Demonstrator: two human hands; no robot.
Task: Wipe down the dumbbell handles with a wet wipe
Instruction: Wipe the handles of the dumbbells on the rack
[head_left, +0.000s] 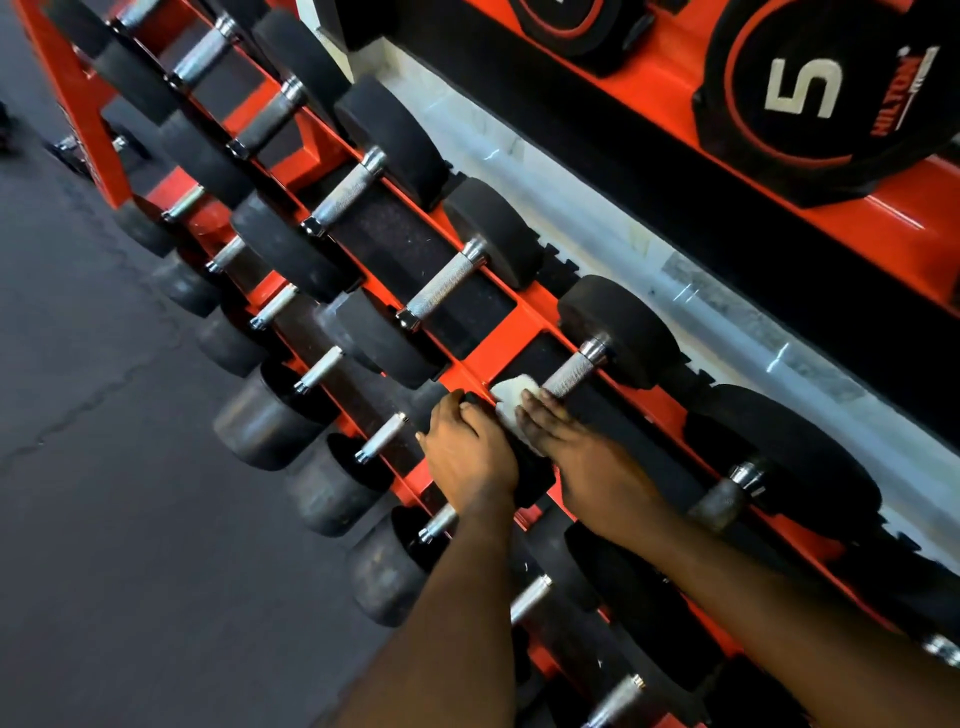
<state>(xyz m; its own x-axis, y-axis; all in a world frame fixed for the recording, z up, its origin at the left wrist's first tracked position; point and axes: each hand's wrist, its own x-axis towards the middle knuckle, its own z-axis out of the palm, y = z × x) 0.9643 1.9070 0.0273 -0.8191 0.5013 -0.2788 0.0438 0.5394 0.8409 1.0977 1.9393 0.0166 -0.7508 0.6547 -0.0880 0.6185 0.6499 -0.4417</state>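
right hand (576, 457) is pressing the white wipe (511, 400) onto the near end of a dumbbell handle (569, 375) on the rack's top row, fingers lying fairly straight, thumb hidden. left hand (470, 452) is gripping that dumbbell's near head (532, 483), fingers curling over it. risks imo: knurled steel may be snagging/shredding the thin damp wipe if dragged hard; wipe is covering only the near part, so far end may be getting skipped; round rubber head could be rolling w/ a loose grip. rack (511, 338) is showing glossy orange metal w/ gritty black pads.
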